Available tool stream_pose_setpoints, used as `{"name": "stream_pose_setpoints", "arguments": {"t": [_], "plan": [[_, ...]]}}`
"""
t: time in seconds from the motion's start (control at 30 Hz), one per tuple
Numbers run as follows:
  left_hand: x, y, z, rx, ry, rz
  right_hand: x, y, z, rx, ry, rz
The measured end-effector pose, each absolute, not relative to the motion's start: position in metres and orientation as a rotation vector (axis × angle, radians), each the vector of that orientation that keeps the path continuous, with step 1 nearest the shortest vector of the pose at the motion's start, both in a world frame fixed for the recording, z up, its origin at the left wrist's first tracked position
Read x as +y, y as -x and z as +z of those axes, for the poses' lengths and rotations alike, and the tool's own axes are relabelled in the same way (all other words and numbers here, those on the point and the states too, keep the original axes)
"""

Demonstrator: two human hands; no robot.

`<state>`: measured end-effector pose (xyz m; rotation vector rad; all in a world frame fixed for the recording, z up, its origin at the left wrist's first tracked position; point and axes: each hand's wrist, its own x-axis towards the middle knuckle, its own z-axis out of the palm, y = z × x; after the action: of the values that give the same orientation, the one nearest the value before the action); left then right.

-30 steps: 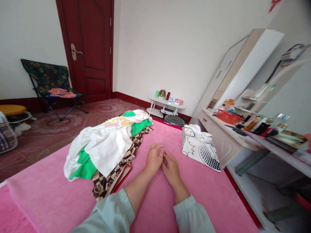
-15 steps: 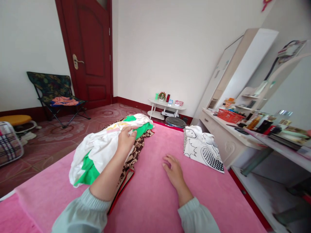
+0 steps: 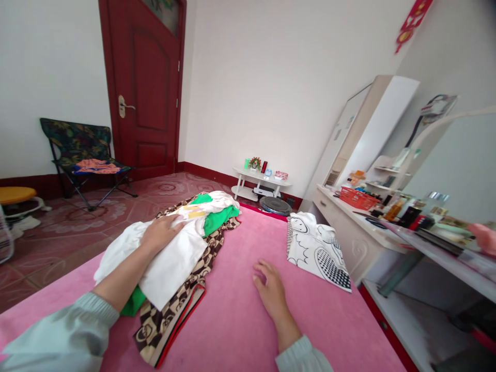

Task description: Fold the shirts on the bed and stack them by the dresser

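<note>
My left hand [image 3: 159,233] lies on a rumpled white and green shirt [image 3: 176,271], its fingers stretched over the fabric. Under that shirt spreads a brown and cream checkered garment [image 3: 155,328] with a black and red edge, partly covered. My right hand [image 3: 269,287] rests on the pink blanket [image 3: 232,320], fingers loosely curled and apart, holding nothing. Beyond it, to the right, is a folded white garment [image 3: 310,250] with black line drawings and dotted patches.
At the right stands a dresser [image 3: 349,222] with a red basket [image 3: 358,197] and bottles. A low white table [image 3: 256,174] is past the bed's far end. On the left, a folding chair [image 3: 77,142] holds orange cloth, near a dark red door [image 3: 145,98].
My left hand has moved left and toward me across the white and green shirt. More white fabric lies smooth, and more checkered garment shows. My right hand stays on the blanket.
</note>
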<state>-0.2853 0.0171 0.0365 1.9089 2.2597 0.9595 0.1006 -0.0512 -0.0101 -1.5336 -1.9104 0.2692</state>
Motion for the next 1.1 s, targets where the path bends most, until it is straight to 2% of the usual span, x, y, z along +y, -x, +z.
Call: {"name": "stream_pose_setpoints", "arguments": {"t": [0.23,0.47,0.67,0.9,1.1], "plan": [[0.012,0.283,0.036,2.284,-1.841,1.064,-0.053,-0.101,-0.009,-1.904,1.531,0.28],[0.006,0.283,0.03,2.218,-1.918,1.402,-0.052,-0.101,-0.01,-1.882,1.516,0.291],[-0.004,0.267,0.044,2.382,-2.046,1.175,-0.052,-0.099,-0.009,-1.846,1.494,0.331],[0.008,0.274,0.083,2.305,-2.146,0.595,-0.053,-0.1,-0.012,-1.833,1.476,0.329],[0.03,0.268,0.124,2.404,-2.03,0.625,-0.054,-0.1,-0.011,-1.809,1.463,0.35]]}}
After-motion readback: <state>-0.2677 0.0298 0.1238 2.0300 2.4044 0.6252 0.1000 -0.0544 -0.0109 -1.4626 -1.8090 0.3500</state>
